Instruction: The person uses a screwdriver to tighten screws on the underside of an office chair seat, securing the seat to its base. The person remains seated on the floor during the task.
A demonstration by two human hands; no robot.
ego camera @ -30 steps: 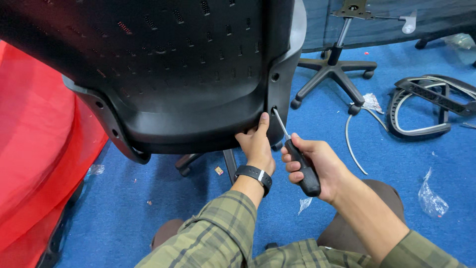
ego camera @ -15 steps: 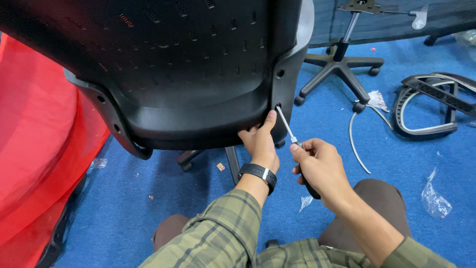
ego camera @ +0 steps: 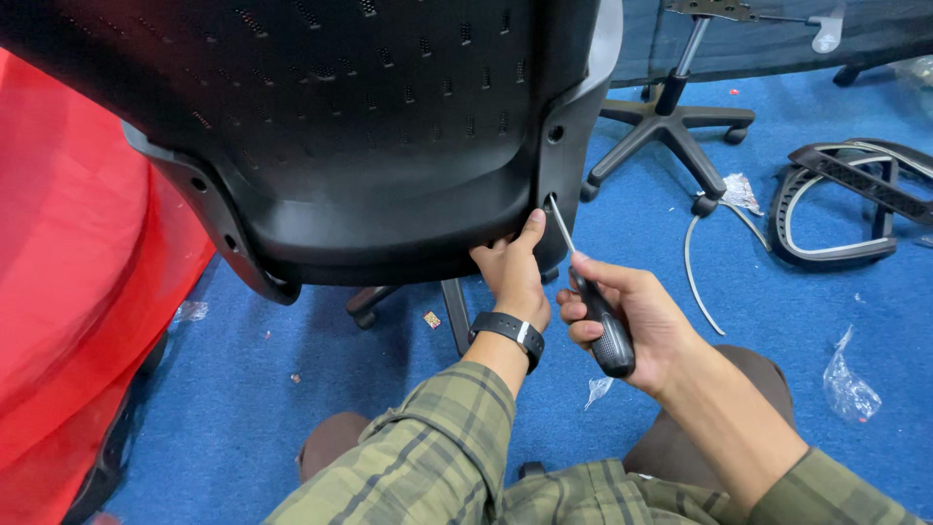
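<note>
- My right hand [ego camera: 622, 311] is wrapped shut around the black handle of a screwdriver [ego camera: 593, 301], all fingers curled tight on the grip, thumb along the top.
- From that grip the screwdriver's long axis runs up and to the left: the thin metal shaft climbs away from my fist and its tip meets a screw hole [ego camera: 550, 201] in the lower right side rail of the black chair backrest [ego camera: 389, 126].
- So the hole lies above and slightly left of the grip, close by, with the shaft bridging the gap between them. I cannot tell whether the tip is seated on a screw head or only resting at the mouth of the hole.
- My left hand [ego camera: 512, 272] is just left of the grip and nearer the backrest than the right one: its fingertips press up against the bottom edge of the shell, the thumb lying right beside the shaft tip. It pinches nothing; it braces the plastic with the fingers loosely together. A black wristwatch [ego camera: 507, 331] sits on that wrist.
- A second hole [ego camera: 555, 132] shows higher on the same rail, further up from the grip along much the same line.
- Well off to the right of the grip, on the blue carpet [ego camera: 797, 321], stand a star-shaped chair base [ego camera: 671, 117] and a loose black armrest frame [ego camera: 846, 209]. A red covering [ego camera: 78, 292] lies far left.
</note>
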